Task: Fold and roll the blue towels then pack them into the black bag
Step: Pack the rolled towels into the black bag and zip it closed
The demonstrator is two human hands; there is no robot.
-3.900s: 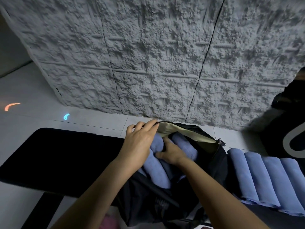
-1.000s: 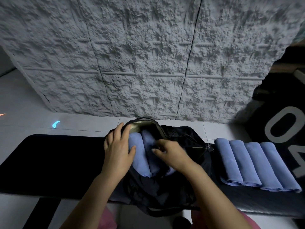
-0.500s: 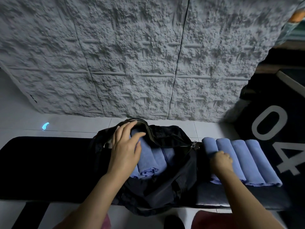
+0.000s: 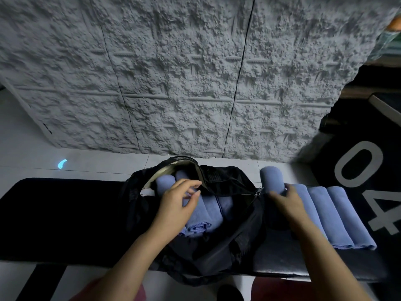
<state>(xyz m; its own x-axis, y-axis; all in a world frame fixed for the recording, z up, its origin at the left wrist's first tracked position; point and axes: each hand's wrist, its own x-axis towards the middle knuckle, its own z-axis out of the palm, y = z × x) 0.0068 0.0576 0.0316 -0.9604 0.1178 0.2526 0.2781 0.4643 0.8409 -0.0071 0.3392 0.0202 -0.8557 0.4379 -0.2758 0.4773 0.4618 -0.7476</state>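
Gripping one rolled blue towel (image 4: 272,178) from the near side, the right hand (image 4: 286,205) has its fingers curled around the roll, whose far end tilts up off the black desk (image 4: 65,218); the hand is motion-blurred, so how tightly the grip closes cannot be told. That roll stands just right of the black bag (image 4: 227,242) and at the left end of a row of three more rolled towels (image 4: 334,216), which lie side by side, touching one another, on the right part of the desk.

The left hand (image 4: 176,205) hovers over the bag's open mouth with its fingers loosely spread and bent, thumb apart from the forefinger, pinching nothing. Whether the fingertips touch the fabric beneath cannot be told. Under that hand, several packed towels (image 4: 206,216) lie lengthwise inside the bag, pressed against each other, their near ends showing at the opening. The bag's pale lining (image 4: 173,168) shows along the raised far rim, and a metal zip pull (image 4: 258,191) hangs at the right edge of the opening.

A rough grey textured wall (image 4: 184,72) rises behind the desk above a pale tiled floor (image 4: 86,164). Large white numerals (image 4: 358,164) mark a dark surface at far right.
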